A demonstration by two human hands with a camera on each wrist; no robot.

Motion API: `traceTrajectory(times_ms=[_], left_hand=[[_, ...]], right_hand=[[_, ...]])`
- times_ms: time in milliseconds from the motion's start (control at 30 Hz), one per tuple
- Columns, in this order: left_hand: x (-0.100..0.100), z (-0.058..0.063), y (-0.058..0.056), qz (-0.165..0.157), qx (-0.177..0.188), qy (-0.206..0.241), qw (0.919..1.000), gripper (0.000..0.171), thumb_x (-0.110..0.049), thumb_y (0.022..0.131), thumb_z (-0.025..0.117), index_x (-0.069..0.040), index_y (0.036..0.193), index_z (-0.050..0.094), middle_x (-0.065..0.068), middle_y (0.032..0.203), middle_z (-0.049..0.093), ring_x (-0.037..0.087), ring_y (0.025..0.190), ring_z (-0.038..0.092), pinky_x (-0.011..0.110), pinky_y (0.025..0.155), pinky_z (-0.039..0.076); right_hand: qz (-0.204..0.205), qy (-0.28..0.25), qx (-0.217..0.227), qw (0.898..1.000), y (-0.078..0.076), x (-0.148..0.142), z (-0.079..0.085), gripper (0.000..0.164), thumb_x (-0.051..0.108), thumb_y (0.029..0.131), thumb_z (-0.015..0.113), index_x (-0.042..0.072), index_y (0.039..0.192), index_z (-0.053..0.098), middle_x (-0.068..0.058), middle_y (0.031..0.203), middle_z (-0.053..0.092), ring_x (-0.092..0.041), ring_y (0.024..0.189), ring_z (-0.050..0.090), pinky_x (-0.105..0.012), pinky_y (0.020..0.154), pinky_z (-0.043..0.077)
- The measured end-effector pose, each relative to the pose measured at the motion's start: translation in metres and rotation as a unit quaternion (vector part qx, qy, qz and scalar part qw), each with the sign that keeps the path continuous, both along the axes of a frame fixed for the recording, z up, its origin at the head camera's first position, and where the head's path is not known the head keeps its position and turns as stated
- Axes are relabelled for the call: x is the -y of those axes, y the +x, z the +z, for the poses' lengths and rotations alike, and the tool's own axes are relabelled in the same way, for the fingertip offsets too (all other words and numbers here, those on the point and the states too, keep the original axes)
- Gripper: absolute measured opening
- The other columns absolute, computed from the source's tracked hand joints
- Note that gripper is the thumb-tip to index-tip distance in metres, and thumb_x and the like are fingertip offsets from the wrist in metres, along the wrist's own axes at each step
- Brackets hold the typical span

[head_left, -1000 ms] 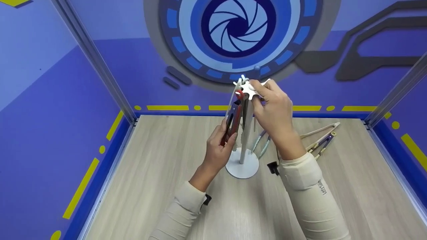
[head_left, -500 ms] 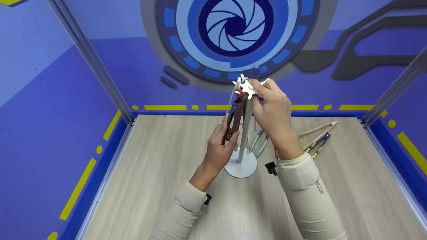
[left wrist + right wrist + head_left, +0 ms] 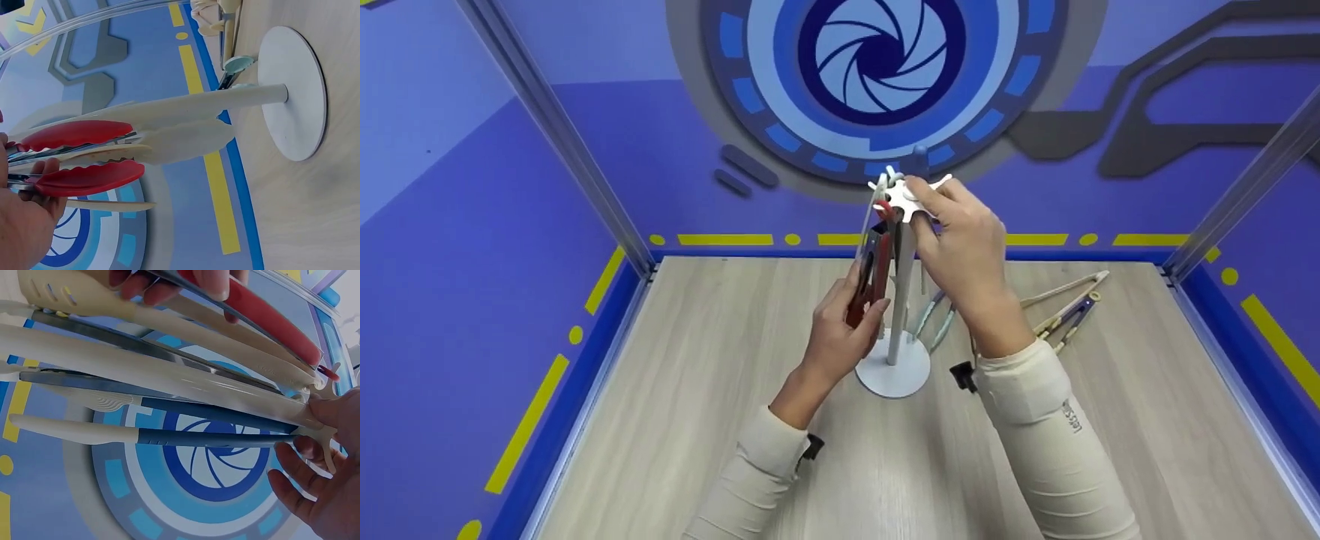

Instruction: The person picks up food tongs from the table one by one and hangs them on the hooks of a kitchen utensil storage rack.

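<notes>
A white utensil stand with a star-shaped hook top (image 3: 898,201), a slim pole (image 3: 901,300) and a round base (image 3: 893,379) stands on the table. My right hand (image 3: 969,247) grips the hook top, thumb above and fingers below. In my left hand (image 3: 840,330) are red tongs (image 3: 877,274), held along their arms. Their red end loop sits at a hook; whether it is fully over it I cannot tell. The left wrist view shows the red scalloped tong heads (image 3: 93,179) spread apart. Blue-handled utensils (image 3: 219,439) and a beige slotted turner (image 3: 62,295) hang beside the pole.
Behind the stand are mint-tipped tongs (image 3: 942,324), partly hidden. To the right on the table lie beige tongs (image 3: 1069,289) and purple-and-yellow tongs (image 3: 1076,319). Blue printed walls (image 3: 780,165) with metal corner posts enclose the wood-grain table (image 3: 697,360).
The whole head view shifts slightly left. Both hands keep their holds on the stand top and the red tongs, with hardly any movement relative to the stand.
</notes>
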State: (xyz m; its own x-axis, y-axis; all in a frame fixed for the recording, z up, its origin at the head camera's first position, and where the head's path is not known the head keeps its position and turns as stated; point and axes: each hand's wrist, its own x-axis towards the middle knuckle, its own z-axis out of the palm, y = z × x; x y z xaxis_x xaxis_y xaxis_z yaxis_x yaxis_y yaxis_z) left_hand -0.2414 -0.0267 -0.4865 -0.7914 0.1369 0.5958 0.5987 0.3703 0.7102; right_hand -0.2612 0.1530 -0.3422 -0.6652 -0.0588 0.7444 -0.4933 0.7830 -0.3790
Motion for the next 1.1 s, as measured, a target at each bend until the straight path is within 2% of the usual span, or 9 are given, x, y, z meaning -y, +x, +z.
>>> traceTrajectory(times_ms=[133,333,567,767,933,1100], left_hand=[[0.002,0.002,0.0,0.007,-0.002,0.003,1.0,0.065,-0.027,0.103,0.073,-0.006,0.159,0.049,0.014,0.113,0.067,0.026,0.088,0.061,0.041,0.07,0.056],[0.008,0.007,0.001,0.015,0.001,0.006,0.9999,0.058,-0.03,0.101,0.075,-0.007,0.151,0.057,0.018,0.119,0.07,0.023,0.098,0.067,0.03,0.078,0.058],[0.011,0.009,0.0,0.014,0.025,0.002,0.9996,0.055,-0.032,0.101,0.075,-0.008,0.149,0.06,0.014,0.123,0.07,0.022,0.108,0.071,0.04,0.093,0.063],[0.013,0.012,0.001,0.006,0.058,0.004,0.9983,0.057,-0.033,0.101,0.075,-0.01,0.15,0.06,0.014,0.127,0.069,0.028,0.112,0.071,0.043,0.098,0.063],[0.015,0.014,0.0,0.011,0.066,0.003,0.9978,0.058,-0.032,0.1,0.077,-0.01,0.151,0.059,0.012,0.128,0.068,0.029,0.112,0.071,0.043,0.099,0.063],[0.019,0.013,0.001,0.015,0.065,0.005,0.9977,0.061,-0.033,0.098,0.079,-0.007,0.15,0.059,0.011,0.127,0.069,0.026,0.112,0.071,0.045,0.099,0.062]], right_hand=[[-0.005,0.018,-0.002,1.0,-0.003,-0.003,0.0,0.033,0.015,0.1,0.067,0.025,0.13,0.078,-0.01,0.095,0.072,-0.029,0.071,0.06,-0.042,0.058,0.047],[0.017,0.01,0.052,0.998,-0.001,-0.006,0.006,0.038,0.015,0.098,0.067,0.025,0.133,0.077,-0.01,0.098,0.071,-0.028,0.073,0.058,-0.038,0.062,0.041],[0.038,-0.028,0.099,0.994,0.0,-0.009,0.009,0.046,0.015,0.095,0.072,0.021,0.141,0.072,-0.013,0.1,0.067,-0.028,0.081,0.065,-0.036,0.069,0.045],[0.053,-0.074,0.104,0.99,0.003,-0.018,0.008,0.055,0.02,0.095,0.081,0.019,0.148,0.065,-0.016,0.114,0.066,-0.029,0.084,0.072,-0.037,0.075,0.055],[0.055,-0.087,0.101,0.99,0.004,-0.032,-0.004,0.063,0.021,0.094,0.083,0.021,0.153,0.061,-0.016,0.119,0.066,-0.025,0.083,0.071,-0.033,0.079,0.058],[0.053,-0.103,0.094,0.989,0.008,-0.051,-0.027,0.07,0.022,0.095,0.083,0.019,0.158,0.054,-0.019,0.121,0.067,-0.025,0.083,0.072,-0.016,0.08,0.057]])
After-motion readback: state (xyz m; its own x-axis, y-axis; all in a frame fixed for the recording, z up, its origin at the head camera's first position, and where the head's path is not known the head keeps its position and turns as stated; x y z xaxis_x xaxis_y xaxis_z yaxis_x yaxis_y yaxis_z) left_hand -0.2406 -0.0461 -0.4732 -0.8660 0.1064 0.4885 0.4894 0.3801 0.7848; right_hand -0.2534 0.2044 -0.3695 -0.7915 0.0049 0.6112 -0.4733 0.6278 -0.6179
